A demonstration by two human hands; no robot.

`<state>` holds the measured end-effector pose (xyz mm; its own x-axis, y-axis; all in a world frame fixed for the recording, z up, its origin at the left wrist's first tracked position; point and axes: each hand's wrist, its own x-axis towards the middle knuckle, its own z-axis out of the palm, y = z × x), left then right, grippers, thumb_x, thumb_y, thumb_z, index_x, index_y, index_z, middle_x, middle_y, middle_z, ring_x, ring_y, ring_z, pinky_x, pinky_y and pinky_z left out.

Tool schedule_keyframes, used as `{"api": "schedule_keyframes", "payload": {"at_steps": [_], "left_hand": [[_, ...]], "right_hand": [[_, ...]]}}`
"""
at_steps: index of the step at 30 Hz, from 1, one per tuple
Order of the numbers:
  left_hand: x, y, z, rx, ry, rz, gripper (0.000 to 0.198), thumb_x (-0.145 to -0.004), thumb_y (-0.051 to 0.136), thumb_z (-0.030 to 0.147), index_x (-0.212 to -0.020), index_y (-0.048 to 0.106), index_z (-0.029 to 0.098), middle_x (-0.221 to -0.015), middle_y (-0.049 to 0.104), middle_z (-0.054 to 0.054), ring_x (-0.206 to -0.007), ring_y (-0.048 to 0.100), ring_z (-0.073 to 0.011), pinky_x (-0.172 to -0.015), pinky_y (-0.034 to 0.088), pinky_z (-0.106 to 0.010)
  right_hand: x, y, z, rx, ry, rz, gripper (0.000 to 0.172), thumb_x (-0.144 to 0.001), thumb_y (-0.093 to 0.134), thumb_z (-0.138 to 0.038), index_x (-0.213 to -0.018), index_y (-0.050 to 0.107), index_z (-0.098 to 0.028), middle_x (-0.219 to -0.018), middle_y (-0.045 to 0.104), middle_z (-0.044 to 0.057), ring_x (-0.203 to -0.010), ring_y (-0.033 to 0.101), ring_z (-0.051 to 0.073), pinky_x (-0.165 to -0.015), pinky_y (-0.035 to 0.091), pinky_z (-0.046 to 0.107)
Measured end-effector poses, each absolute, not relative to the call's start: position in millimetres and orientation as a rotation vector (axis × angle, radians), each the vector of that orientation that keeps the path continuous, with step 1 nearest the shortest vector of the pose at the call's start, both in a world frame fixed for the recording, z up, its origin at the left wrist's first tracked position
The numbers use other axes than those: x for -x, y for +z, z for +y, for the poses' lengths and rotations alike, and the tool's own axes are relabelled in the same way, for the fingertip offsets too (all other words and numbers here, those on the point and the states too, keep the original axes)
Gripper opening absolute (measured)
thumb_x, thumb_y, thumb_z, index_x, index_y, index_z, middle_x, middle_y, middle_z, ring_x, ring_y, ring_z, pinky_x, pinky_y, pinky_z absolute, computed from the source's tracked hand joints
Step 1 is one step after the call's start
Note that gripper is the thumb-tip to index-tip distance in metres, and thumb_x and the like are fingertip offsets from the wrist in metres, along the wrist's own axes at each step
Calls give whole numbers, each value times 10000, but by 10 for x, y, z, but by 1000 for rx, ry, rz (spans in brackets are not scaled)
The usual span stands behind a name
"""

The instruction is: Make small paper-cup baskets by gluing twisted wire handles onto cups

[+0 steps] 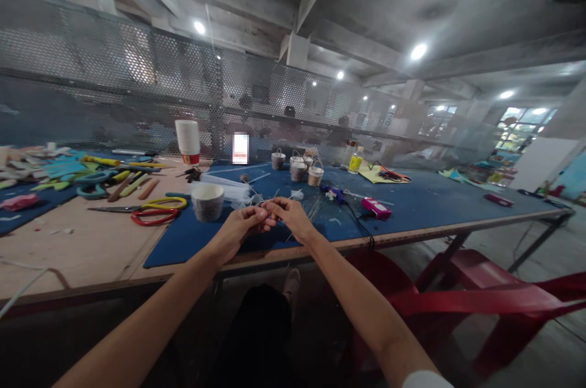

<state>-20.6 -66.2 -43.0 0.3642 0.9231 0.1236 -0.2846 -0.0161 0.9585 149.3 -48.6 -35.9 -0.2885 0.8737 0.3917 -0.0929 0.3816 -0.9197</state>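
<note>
My left hand (247, 223) and my right hand (288, 214) meet over the front edge of the blue mat (183, 247), fingertips pinched together. Between them is something thin that I cannot make out; the fingers cover most of it. Left of my hands stands a grey-white wrapped cup (207, 204) with no handle. Behind it lie clear plastic bags (229, 186). Several thin wires (314, 210) are spread on the mat just right of my right hand.
Scissors with red and yellow handles (155, 211) lie at left, near stacked paper cups (187, 138). Small handled baskets (315, 174) stand farther back. A blue glue gun (333, 194), its cord and a pink box (376, 207) lie at right. Red chairs (485, 302) stand below.
</note>
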Motion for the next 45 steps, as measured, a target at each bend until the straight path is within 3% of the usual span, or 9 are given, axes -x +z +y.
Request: {"api": "schedule_keyframes", "payload": {"at_steps": [6,12,19,25,31,37,45], "left_hand": [[203,-454,-645,-1251,1070,697,301,-704,814,401,-825,711,146,-836,766,-84,-709,675,-162,-746,524,-289],[202,-438,-655,-1211,1086,699,276,-715,812,376,-820,707,144,-821,767,-76,-701,669,-149,-746,517,-274],[201,-444,-659,-1251,1067,674,233,-761,782,360,-813,699,149,-828,767,-65,-714,664,-136,-754,509,-254],[217,-468,-624,-1209,1075,674,261,-770,775,372,-879,721,141,-847,771,-74,-737,671,-136,-780,508,-253],[209,-464,-634,-1258,1058,684,255,-771,771,382,-846,699,150,-838,767,-65,-727,668,-135,-772,504,-253],[216,-464,-629,-1238,1068,676,259,-771,772,376,-854,699,142,-812,760,-62,-724,662,-134,-774,506,-259],[197,-472,-638,-1268,1057,684,247,-772,773,365,-841,685,145,-805,761,-60,-711,663,-133,-769,510,-260]], "right_hand": [[-1491,-402,-436,782,1106,-1450,362,-676,787,-477,-706,609,-163,-599,572,-39,-560,498,95,-576,398,235],[-1491,-366,-471,770,1090,-1557,335,-763,714,-484,-874,709,-167,-724,634,-6,-632,529,104,-607,420,232],[-1492,-402,-437,789,1105,-1472,349,-674,797,-459,-699,620,-159,-601,595,-24,-561,514,100,-573,413,236],[-1490,-376,-469,717,1121,-1531,304,-764,729,-449,-881,713,-169,-725,636,-7,-645,545,110,-627,436,238],[-1497,-403,-426,761,1086,-1432,320,-686,801,-418,-692,611,-162,-585,585,-32,-564,505,102,-578,401,234],[-1491,-366,-470,740,1103,-1513,310,-757,732,-454,-876,714,-169,-686,611,-17,-627,520,109,-607,411,236],[-1493,-431,-404,789,1078,-1420,359,-661,811,-445,-668,582,-168,-566,557,-44,-546,484,97,-568,376,236]]}}
